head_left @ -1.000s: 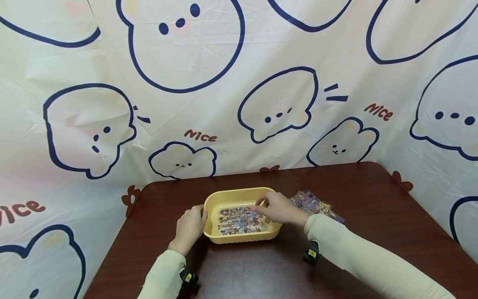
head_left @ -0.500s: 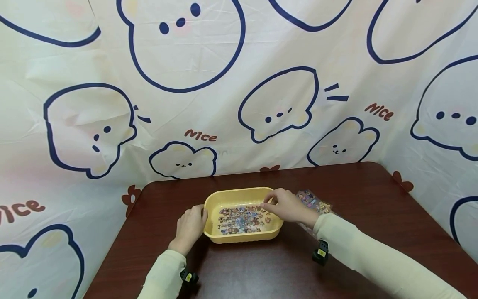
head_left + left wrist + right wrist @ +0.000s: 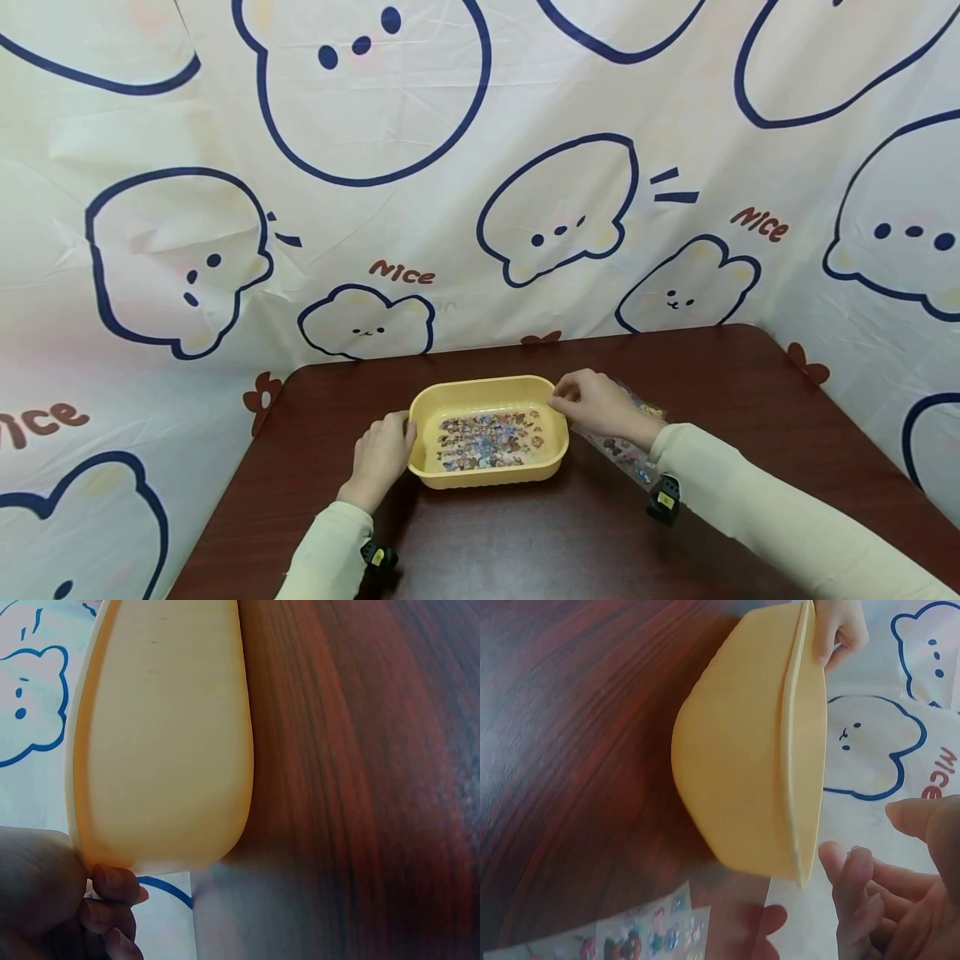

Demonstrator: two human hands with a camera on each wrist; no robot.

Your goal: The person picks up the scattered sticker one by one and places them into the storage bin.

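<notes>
A shallow yellow plastic basin (image 3: 495, 479) stands on the table, with small printed cartoon pieces (image 3: 483, 442) lying across its floor. My left hand (image 3: 378, 458) grips its left end; in the left wrist view the thumb side of that hand (image 3: 37, 885) and curled fingertips meet at the rim. My right hand (image 3: 600, 408) is at the basin's right rim. The right wrist view shows this hand (image 3: 900, 892) with thumb and fingers apart and nothing between them. Clear sheets of cartoon stickers (image 3: 630, 458) lie partly hidden under the right forearm.
The dark red-brown wooden table (image 3: 495, 542) reaches back to a white cloth backdrop (image 3: 450, 208) with blue bear outlines. Sticker sheets (image 3: 652, 930) also show at the lower left of the right wrist view. A black device is strapped to each wrist.
My right hand has moved right, from above the cartoon pieces to the basin's right rim, uncovering pieces at that end. The left hand and the basin stay in place.
</notes>
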